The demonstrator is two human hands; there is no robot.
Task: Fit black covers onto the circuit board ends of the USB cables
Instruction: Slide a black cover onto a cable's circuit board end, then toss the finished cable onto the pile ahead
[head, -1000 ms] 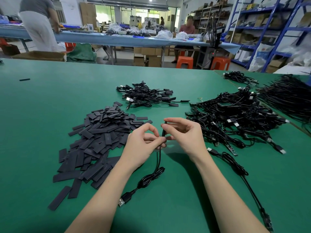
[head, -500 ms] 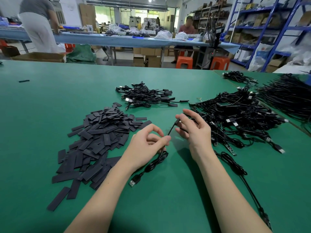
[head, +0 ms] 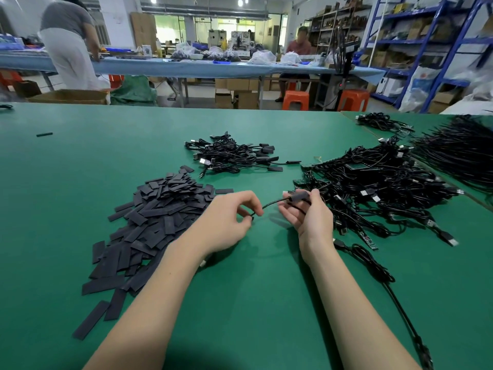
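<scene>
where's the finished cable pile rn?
Head view: the covered cables pile lies mid-table, beyond the hands, behind the loose black covers heap and left of the big uncovered cable tangle.

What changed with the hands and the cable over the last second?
The right hand carried the covered cable end rightward toward the big cable pile; the left hand slid along the cable, pinching it. The loose covers stayed put.

Two hands: left hand [head: 226, 222], right hand [head: 309, 212]. On the green table [head: 106, 161]: one heap of black covers [head: 160, 217], four cable piles, nearest [head: 373, 188]. Two orange stools [head: 295, 99] beyond it.
</scene>
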